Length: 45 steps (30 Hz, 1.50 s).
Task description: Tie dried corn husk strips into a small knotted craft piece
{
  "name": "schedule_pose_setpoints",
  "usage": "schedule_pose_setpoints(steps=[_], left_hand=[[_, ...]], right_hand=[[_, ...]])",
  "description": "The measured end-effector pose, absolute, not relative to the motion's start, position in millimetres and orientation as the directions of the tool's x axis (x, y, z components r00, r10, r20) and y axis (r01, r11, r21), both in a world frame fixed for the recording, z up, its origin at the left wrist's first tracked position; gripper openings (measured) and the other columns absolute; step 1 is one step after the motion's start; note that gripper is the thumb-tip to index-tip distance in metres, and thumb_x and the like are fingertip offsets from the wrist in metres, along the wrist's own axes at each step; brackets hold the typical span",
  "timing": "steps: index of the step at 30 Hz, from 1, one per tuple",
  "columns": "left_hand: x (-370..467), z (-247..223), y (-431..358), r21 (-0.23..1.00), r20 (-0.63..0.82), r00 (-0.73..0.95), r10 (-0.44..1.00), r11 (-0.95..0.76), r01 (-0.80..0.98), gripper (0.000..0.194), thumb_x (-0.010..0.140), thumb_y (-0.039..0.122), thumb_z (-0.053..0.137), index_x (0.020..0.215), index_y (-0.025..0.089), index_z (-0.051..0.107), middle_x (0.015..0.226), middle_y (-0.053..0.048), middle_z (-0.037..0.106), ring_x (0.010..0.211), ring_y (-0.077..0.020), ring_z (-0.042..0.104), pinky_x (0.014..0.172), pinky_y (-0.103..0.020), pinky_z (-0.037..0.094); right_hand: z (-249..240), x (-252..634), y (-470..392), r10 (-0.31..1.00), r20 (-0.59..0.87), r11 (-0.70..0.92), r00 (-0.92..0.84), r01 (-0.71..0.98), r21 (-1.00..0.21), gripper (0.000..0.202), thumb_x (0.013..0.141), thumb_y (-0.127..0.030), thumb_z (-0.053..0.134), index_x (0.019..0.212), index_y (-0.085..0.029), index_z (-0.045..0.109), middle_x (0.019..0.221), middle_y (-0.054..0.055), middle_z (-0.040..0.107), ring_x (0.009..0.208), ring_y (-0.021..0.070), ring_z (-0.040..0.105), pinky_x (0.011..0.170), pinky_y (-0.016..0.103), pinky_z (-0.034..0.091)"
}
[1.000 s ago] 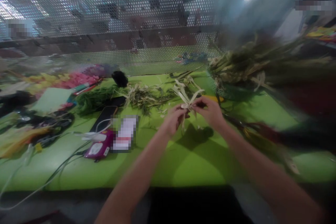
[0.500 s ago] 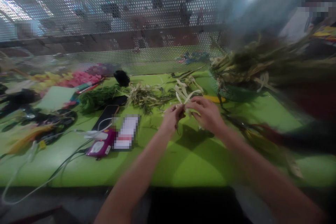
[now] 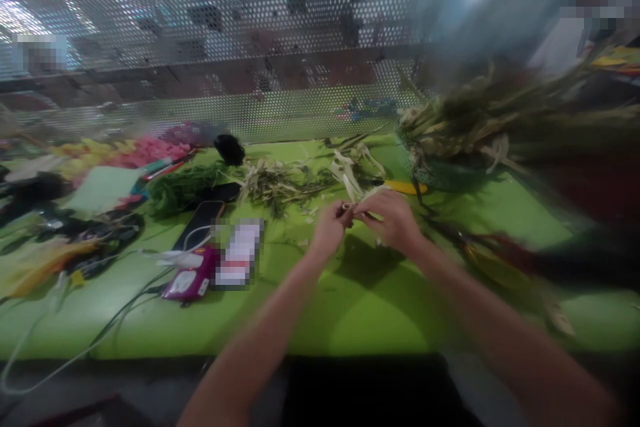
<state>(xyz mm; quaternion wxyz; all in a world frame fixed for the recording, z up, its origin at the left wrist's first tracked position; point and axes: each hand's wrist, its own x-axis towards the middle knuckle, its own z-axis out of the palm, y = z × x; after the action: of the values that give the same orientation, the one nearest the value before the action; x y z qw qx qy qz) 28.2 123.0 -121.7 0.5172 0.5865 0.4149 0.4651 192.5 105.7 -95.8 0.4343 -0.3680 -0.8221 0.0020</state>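
Pinching a pale strip of dried leaf (image 3: 350,207) between them, the left hand (image 3: 327,232) and the right hand (image 3: 393,219) meet just above the bench (image 3: 350,307), near the middle of the view; each grip is narrow, closed on the strip, with more pale strips (image 3: 350,173) fanning out at 12 o'clock from the fingers. No writing can be read anywhere: the card (image 3: 240,253) at 9 o'clock from the hands is blurred out, and the magenta device (image 3: 187,282) beside it shows only a white patch with no legible print. A dark phone (image 3: 203,217) lies just above that device, with white cables (image 3: 173,258) trailing off toward 8 o'clock. The bench is covered in bright lime green, strewn with green stems (image 3: 280,187) at 11 o'clock and pink and yellow petals (image 3: 130,150) farther left. A green basket (image 3: 445,173) heaped with foliage stands at 2 o'clock. Behind the bench rises a perforated metal screen (image 3: 250,47), bright lights glinting through its holes.
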Motion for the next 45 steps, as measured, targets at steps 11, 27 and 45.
schedule_pose_setpoints(steps=[11, 27, 45], left_hand=[[33, -115, 116, 0.996, 0.076, 0.351, 0.933, -0.089, 0.019, 0.023, 0.087, 0.038, 0.057, 0.087, 0.016, 0.062, 0.085, -0.005, 0.064, 0.075, -0.0134, 0.055, 0.069, -0.026, 0.045], [30, -115, 119, 0.997, 0.042, 0.103, 0.994, -0.034, -0.075, 0.015, 0.079, 0.032, 0.06, 0.076, 0.017, 0.059, 0.069, 0.001, 0.055, 0.063, -0.0101, 0.051, 0.06, -0.022, 0.043], [31, -126, 124, 0.985, -0.046, 0.143, 0.989, 0.069, -0.159, 0.022, 0.076, 0.034, 0.061, 0.065, 0.018, 0.05, 0.056, 0.005, 0.045, 0.051, -0.0079, 0.041, 0.052, -0.023, 0.036]], right_hand=[[-96, 194, 104, 0.855, 0.516, 0.469, -0.056, 0.509, -0.722, 0.011, 0.087, -0.032, 0.064, 0.083, -0.021, 0.067, 0.069, -0.001, 0.065, 0.06, 0.0126, 0.056, 0.058, 0.024, 0.042], [-96, 188, 101, 0.888, 0.452, 0.383, 0.082, 0.411, -0.827, 0.019, 0.08, -0.035, 0.069, 0.089, -0.02, 0.061, 0.074, 0.0, 0.067, 0.066, 0.0141, 0.06, 0.059, 0.024, 0.045], [-100, 188, 103, 0.741, 0.643, 0.656, -0.192, 0.412, -0.633, 0.009, 0.084, -0.027, 0.067, 0.088, -0.024, 0.074, 0.094, 0.006, 0.071, 0.086, 0.0196, 0.066, 0.075, 0.033, 0.054]])
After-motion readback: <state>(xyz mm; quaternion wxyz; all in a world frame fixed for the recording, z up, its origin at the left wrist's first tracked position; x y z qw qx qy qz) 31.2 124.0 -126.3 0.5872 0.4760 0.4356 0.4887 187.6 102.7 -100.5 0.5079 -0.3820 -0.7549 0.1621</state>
